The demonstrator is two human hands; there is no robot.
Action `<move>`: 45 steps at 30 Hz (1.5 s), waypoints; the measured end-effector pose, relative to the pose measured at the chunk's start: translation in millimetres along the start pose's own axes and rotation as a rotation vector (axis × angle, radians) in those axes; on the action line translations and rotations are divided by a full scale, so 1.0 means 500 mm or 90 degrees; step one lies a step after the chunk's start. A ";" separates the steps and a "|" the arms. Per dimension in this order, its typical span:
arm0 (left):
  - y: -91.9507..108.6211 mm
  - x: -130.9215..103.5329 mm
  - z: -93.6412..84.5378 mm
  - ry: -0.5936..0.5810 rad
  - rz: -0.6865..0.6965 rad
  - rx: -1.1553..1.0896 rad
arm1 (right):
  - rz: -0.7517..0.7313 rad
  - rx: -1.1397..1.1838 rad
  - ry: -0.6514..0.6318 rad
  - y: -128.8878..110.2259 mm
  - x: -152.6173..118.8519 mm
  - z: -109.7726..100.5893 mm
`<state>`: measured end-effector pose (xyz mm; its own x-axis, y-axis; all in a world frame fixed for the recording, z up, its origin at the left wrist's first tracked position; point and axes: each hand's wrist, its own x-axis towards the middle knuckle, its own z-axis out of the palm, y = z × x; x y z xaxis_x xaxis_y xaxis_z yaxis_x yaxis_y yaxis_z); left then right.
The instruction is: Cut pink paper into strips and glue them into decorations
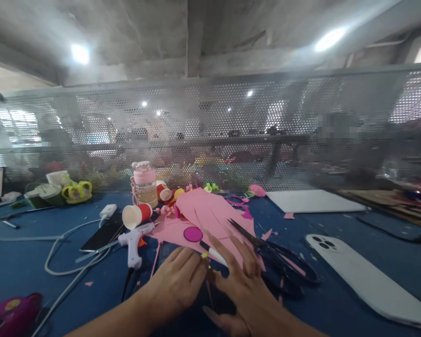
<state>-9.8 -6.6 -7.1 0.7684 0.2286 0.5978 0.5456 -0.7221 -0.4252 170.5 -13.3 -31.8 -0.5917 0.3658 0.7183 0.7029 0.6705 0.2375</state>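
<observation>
Near the table's front edge, my left hand [178, 281] is closed, its fingers curled around something I cannot make out; a bit of yellow shows by its fingertips. My right hand [243, 285] is just right of it with its fingers spread, the longer ones stretched over the pink sheets [210, 210]. Its fingers are partly blurred. A white marker [217, 255] with a dark tip lies between the hands and a magenta disc [192, 234]. Large dark-handled scissors [284, 262] lie right of my right hand, blades over the pink sheets.
Left of the sheets are a white glue gun [133, 245], a paper cup [136, 215], a bottle [145, 185], a black phone [103, 232] and cables. A white phone [368, 281] and white board [314, 201] lie right. A perforated metal screen [203, 135] stands behind.
</observation>
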 end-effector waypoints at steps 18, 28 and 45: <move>0.034 0.007 -0.007 -0.228 -0.056 0.163 | -0.092 -0.070 0.033 0.005 0.002 0.001; 0.030 0.009 -0.018 -0.391 -0.016 0.059 | -0.139 -0.101 0.059 0.004 0.012 -0.017; 0.040 0.047 -0.052 -0.567 -0.193 -0.092 | -0.160 -0.099 0.058 0.000 0.010 -0.021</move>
<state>10.7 -32.5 16.2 0.6063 0.7896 -0.0948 0.7624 -0.6110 -0.2130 171.8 -18.3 -21.3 -0.7219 0.1363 0.6784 0.5945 0.6239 0.5073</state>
